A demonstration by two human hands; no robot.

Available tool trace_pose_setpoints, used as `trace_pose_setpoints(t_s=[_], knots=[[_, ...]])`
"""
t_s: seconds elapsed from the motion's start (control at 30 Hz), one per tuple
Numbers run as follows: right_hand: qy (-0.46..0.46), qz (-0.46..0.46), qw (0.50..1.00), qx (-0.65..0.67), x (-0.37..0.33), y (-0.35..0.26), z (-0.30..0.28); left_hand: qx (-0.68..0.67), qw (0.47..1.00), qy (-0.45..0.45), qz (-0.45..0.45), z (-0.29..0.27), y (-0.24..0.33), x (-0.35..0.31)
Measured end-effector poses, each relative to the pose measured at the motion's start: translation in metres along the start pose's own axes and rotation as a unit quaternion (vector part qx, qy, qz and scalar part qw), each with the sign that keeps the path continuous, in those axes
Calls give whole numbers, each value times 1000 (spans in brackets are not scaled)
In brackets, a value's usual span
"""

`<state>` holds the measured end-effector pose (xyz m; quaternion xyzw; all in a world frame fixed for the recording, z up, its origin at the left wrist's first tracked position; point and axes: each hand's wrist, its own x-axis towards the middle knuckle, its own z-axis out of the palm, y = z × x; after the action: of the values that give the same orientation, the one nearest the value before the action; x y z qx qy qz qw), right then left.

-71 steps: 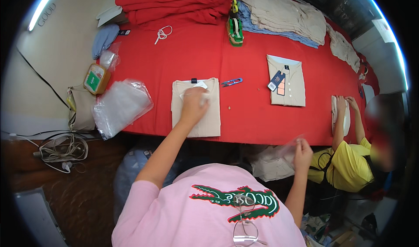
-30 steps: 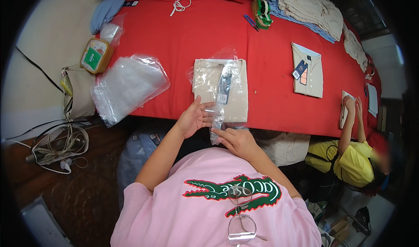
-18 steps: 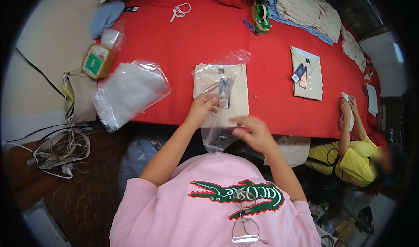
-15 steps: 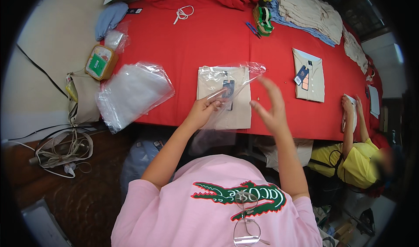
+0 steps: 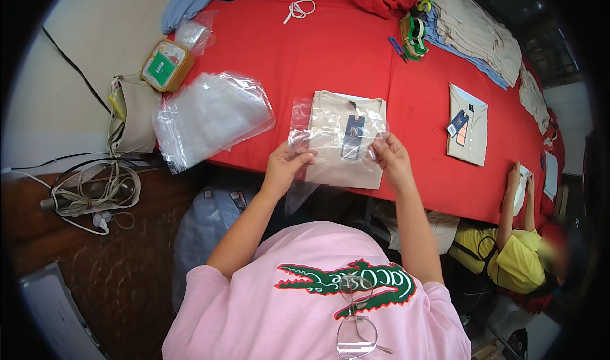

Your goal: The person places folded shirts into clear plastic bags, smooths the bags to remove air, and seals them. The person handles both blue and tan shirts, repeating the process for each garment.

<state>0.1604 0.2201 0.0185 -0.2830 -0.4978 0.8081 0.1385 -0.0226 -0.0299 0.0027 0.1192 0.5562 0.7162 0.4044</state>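
A clear plastic bag [image 5: 300, 120] is stretched between my two hands, over a folded beige shirt [image 5: 324, 166] at the table's near edge. My left hand [image 5: 287, 167] pinches the bag's left side, thumb on top. On the other side my right hand [image 5: 392, 158] is closed on the bag's right edge. Through the film I see a dark blue hang tag [image 5: 353, 134] on the shirt. The bag's lower part hangs past the table edge.
To the left lies a stack of clear bags [image 5: 213, 118] beside a yellow-rimmed box [image 5: 166, 64]. Another folded shirt [image 5: 467, 141] lies to the right, near a co-worker in yellow [image 5: 508, 258]. Blue snips [image 5: 398, 48], a green tape dispenser [image 5: 414, 37] and piled garments [image 5: 473, 29] are farther back.
My right hand, open and apart before, has come in and taken the bag's right edge. The bag is now spread wide over the shirt. The view has shifted.
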Motion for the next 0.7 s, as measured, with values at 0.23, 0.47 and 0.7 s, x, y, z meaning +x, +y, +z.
trace_pose_setpoints(t_s=[0.23,0.47,0.7], knots=[[103,-32,994,-32,-54,13,14,-32,992,-33,-121,15,6,-7],[-23,-122,978,169,-67,-8,15,-138,973,-170,-76,26,2,29],[46,-12,994,103,-73,13,-9,-147,953,-190,-186,33,4,24]])
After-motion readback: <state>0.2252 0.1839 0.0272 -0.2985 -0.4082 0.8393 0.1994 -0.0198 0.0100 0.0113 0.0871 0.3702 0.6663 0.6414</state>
